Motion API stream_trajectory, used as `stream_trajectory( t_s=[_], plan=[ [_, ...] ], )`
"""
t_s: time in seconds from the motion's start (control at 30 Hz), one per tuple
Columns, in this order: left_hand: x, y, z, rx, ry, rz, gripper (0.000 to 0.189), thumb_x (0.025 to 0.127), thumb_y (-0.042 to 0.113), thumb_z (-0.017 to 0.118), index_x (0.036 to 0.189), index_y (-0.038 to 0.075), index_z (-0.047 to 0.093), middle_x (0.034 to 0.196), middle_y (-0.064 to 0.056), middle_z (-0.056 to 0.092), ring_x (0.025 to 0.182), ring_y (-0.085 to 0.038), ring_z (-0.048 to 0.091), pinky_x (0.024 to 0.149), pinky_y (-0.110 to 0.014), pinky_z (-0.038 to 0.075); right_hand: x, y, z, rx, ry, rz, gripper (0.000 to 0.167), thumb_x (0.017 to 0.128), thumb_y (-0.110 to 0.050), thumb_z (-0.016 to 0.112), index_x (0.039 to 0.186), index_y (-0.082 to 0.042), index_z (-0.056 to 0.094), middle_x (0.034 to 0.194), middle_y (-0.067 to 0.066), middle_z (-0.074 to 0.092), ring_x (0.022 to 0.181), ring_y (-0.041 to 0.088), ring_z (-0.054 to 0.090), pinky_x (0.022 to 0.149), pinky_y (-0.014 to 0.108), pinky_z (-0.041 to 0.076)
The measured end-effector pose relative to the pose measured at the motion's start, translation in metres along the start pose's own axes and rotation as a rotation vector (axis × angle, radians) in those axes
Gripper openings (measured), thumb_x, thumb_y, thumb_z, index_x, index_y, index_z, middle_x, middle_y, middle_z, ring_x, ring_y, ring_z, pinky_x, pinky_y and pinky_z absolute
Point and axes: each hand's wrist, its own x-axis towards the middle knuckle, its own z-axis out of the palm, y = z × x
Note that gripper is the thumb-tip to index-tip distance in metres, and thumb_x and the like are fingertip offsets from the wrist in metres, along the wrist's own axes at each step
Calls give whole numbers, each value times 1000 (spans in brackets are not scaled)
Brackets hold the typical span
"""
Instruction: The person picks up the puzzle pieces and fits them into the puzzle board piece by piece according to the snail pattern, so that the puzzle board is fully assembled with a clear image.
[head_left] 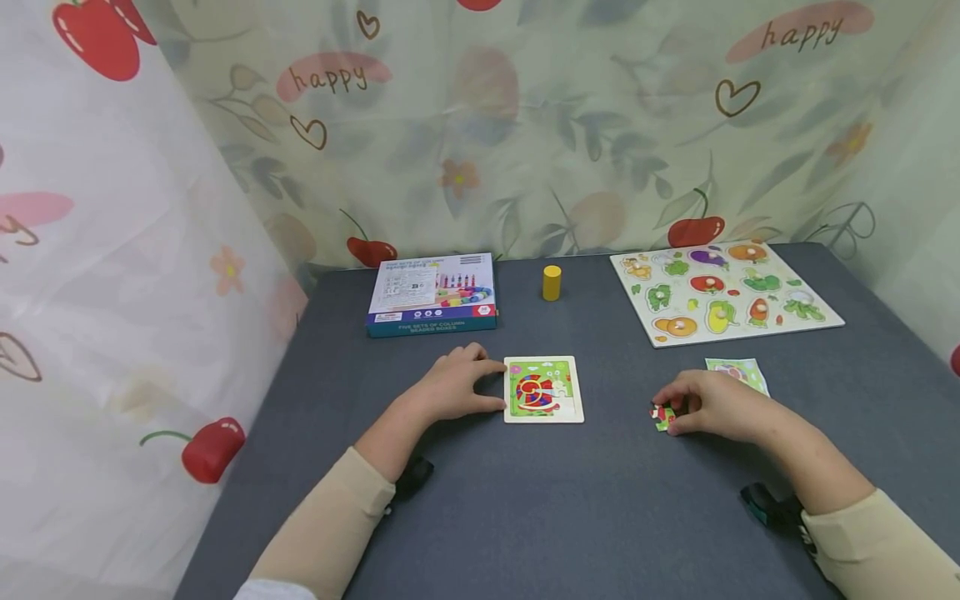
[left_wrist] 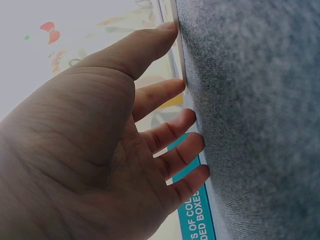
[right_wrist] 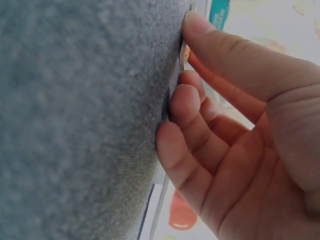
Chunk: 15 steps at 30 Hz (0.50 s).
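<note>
A small square jigsaw puzzle (head_left: pixel 542 389) in a pale frame, with a colourful snail picture, lies flat in the middle of the table. My left hand (head_left: pixel 459 382) touches its left edge with the thumb and forefinger; in the left wrist view the hand (left_wrist: pixel 115 120) has its fingers spread. To the right, my right hand (head_left: pixel 716 404) pinches a red and green puzzle piece (head_left: pixel 663 417) between thumb and fingers, low over the tabletop. Only a sliver of that piece (right_wrist: pixel 185 55) shows in the right wrist view. A green printed sheet (head_left: pixel 752 374) lies partly hidden behind the right hand.
At the back left lies a flat box (head_left: pixel 432 296) printed with bead pictures. A yellow cylinder (head_left: pixel 552 283) stands to its right. A large vegetable puzzle board (head_left: pixel 727 292) lies at the back right. Patterned curtains (head_left: pixel 525 125) border the dark table (head_left: pixel 570 517).
</note>
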Motion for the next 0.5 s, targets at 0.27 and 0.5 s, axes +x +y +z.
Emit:
stream_trajectory(
  t_s=[0.27,0.5],
  plan=[
    [-1,1,-1,-4,1,-1,66,90,56,74,147,26,59,128,-3,51,108,-19,45,90,-38,41,7,1,-3,77,-64,61,39,82,-22,88,111,-5,67,95,4,55,81,19,49,67,29,43],
    [-1,1,-1,-6,-6,-9,66,90,57,73,147,27,58,129,-3,50,108,-19,44,90,-38,41,13,-1,-6,56,-81,99,38,80,-23,87,105,-7,64,90,3,53,80,19,50,67,31,41]
  ],
)
